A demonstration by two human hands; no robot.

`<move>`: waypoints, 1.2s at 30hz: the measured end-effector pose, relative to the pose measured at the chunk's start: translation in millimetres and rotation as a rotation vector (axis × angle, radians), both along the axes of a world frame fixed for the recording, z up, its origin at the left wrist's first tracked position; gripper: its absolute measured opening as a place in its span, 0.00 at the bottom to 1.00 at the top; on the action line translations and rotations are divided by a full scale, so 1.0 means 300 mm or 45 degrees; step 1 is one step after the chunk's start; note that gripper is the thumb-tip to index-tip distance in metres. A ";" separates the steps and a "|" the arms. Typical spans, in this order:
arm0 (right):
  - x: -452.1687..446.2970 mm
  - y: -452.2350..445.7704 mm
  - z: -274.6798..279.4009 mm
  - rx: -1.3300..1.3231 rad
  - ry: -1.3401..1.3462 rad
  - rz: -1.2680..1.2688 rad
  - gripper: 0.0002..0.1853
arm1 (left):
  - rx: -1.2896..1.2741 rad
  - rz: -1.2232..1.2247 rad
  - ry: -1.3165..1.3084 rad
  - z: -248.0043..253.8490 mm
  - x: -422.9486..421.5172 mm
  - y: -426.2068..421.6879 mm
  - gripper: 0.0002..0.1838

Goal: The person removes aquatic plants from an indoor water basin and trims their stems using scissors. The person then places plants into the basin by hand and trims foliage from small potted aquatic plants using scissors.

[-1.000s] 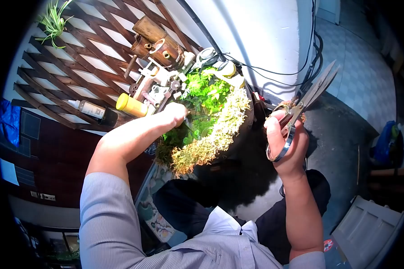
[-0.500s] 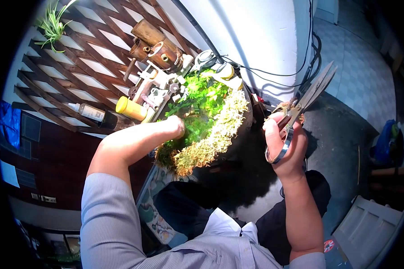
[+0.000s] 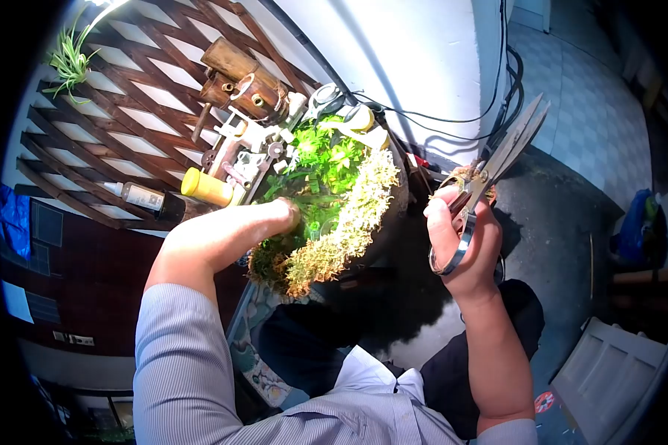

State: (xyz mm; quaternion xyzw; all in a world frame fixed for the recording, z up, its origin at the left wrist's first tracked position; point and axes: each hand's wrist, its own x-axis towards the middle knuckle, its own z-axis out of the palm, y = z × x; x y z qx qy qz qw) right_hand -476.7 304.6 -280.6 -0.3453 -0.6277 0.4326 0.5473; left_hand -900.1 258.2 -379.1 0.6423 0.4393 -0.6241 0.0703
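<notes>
In my right hand point(image 3: 467, 245) is a large pair of metal scissors point(image 3: 506, 152), blades pointing up and away and slightly apart. A small brownish clump point(image 3: 464, 178), perhaps moss, shows by the same hand. My left hand point(image 3: 283, 215) reaches into the planted bowl; its fingers are hidden among bright green plants point(image 3: 338, 152) and what looks like water. Pale yellow-green moss point(image 3: 349, 233) covers the bowl's near and right rim. The scissors are well to the right of the bowl, apart from it.
Behind the bowl stand bamboo tubes point(image 3: 256, 95), a yellow-capped jar point(image 3: 206, 187) and a dropper bottle point(image 3: 142, 197) by a wooden lattice point(image 3: 148, 96). Black cables point(image 3: 430, 115) run along the white wall. A grey folded panel point(image 3: 608, 378) is at lower right.
The whole view has shifted slightly, with the bowl and wall things a little further left. My right hand keeps the scissors; my left hand stays in the bowl.
</notes>
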 end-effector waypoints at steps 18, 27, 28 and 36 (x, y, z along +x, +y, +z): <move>-0.014 0.006 -0.012 0.061 -0.012 -0.004 0.05 | -0.001 0.257 0.209 -0.094 -0.068 0.022 0.16; -0.016 0.002 -0.016 0.042 0.006 0.032 0.04 | 0.019 0.369 0.349 0.032 0.077 0.061 0.15; -0.016 0.002 -0.013 0.065 -0.006 0.021 0.04 | 0.032 0.348 0.311 0.044 0.082 0.058 0.16; -0.010 0.001 -0.012 0.042 -0.019 0.018 0.05 | 0.044 0.223 0.073 0.080 0.068 0.023 0.13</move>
